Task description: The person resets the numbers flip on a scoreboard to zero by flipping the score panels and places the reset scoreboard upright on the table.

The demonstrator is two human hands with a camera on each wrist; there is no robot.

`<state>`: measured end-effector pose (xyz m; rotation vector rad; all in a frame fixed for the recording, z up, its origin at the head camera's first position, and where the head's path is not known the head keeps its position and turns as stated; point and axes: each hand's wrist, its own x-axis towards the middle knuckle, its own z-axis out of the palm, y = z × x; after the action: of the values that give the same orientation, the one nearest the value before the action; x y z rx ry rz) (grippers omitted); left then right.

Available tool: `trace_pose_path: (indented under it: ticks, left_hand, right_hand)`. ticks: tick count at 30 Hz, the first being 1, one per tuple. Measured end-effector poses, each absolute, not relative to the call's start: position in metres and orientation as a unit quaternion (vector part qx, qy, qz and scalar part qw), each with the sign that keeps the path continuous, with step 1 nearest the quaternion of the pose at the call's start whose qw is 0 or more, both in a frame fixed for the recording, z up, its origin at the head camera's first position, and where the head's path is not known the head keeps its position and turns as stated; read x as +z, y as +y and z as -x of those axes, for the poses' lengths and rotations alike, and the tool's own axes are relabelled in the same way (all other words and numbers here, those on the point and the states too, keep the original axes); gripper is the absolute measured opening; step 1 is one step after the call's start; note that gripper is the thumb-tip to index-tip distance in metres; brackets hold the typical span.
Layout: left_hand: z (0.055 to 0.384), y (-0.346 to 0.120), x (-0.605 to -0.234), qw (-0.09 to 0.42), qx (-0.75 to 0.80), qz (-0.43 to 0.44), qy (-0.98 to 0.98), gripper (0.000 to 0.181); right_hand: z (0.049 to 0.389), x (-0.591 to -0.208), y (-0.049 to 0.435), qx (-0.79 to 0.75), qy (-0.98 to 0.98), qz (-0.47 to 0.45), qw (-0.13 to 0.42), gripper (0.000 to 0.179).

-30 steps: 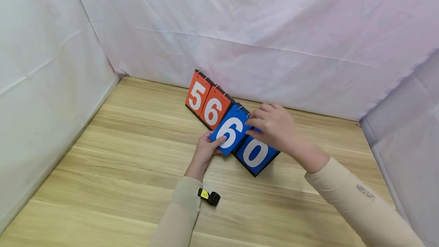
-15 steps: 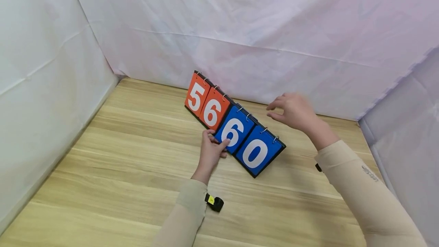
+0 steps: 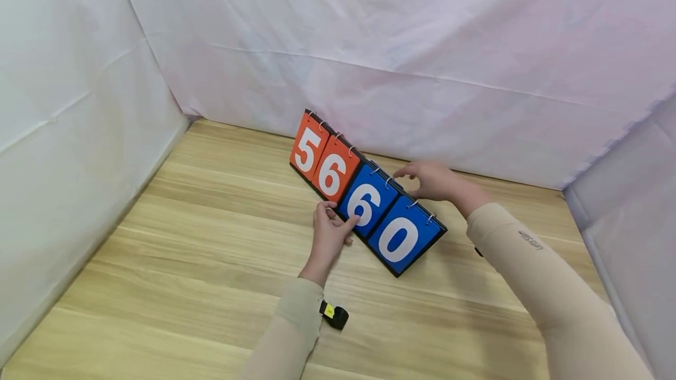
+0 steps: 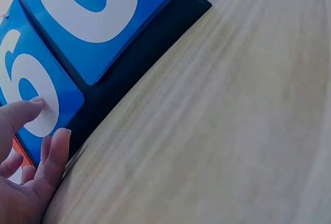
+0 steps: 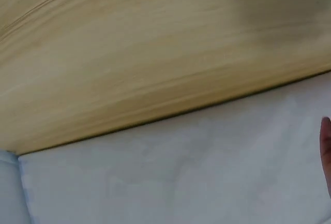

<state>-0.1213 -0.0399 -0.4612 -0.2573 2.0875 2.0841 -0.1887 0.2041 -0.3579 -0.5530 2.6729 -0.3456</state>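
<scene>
A flip scoreboard (image 3: 368, 228) stands tilted on the table, reading 5 and 6 on orange cards and 6 and 0 on blue cards. My left hand (image 3: 328, 238) is at its lower edge, the thumb (image 4: 26, 111) pressing on the blue 6 card (image 4: 62, 97). The other left fingers bend loosely at the board's bottom edge, in front of it. My right hand (image 3: 435, 182) is behind the top edge, by the metal rings (image 3: 389, 180). Its thumb and forefinger are spread apart in a curve, their tips right at the edge and partly hidden by the board.
The wood-grain table (image 3: 211, 251) is bordered by pale cloth walls (image 3: 369, 28) at the back and both sides. A black strap with a yellow label (image 3: 333, 314) sits at the left sleeve cuff.
The lifted blue 6 card has come down flat against the board. My right hand left the card, moved right and away, then came back to the board's top edge from behind.
</scene>
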Motion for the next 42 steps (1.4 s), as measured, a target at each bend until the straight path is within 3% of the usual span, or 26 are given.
trace_pose_path:
  ticks: [4, 11, 21, 25, 29, 32, 37, 42]
  left_hand:
    - [0.121, -0.040, -0.462, 0.096, 0.702, 0.086, 0.700, 0.057]
    - [0.122, -0.041, -0.462, 0.103, 0.706, 0.078, 0.697, 0.056]
    - [0.123, -0.043, -0.464, 0.101, 0.706, 0.076, 0.697, 0.055]
    - [0.124, -0.044, -0.465, 0.105, 0.706, 0.077, 0.696, 0.053]
    - [0.124, -0.044, -0.466, 0.108, 0.706, 0.075, 0.695, 0.052]
    - [0.123, -0.044, -0.465, 0.108, 0.706, 0.071, 0.697, 0.050]
    - [0.122, -0.044, -0.464, 0.110, 0.707, 0.065, 0.696, 0.043]
    - [0.122, -0.046, -0.465, 0.116, 0.712, 0.064, 0.689, 0.038]
  right_hand:
    - [0.192, -0.367, 0.198, -0.216, 0.919, 0.149, 0.296, 0.070]
    - [0.193, -0.371, 0.196, -0.267, 0.891, 0.174, 0.323, 0.051]
    - [0.189, -0.374, 0.205, -0.270, 0.900, 0.188, 0.285, 0.035]
    - [0.189, -0.377, 0.213, -0.278, 0.923, 0.146, 0.224, 0.040]
    - [0.189, -0.374, 0.221, -0.339, 0.921, 0.086, 0.174, 0.062]
    - [0.188, -0.370, 0.227, -0.395, 0.899, 0.047, 0.180, 0.074]
    - [0.183, -0.356, 0.233, -0.475, 0.854, 0.023, 0.210, 0.063]
    - [0.178, -0.339, 0.232, -0.596, 0.781, -0.010, 0.183, 0.056]
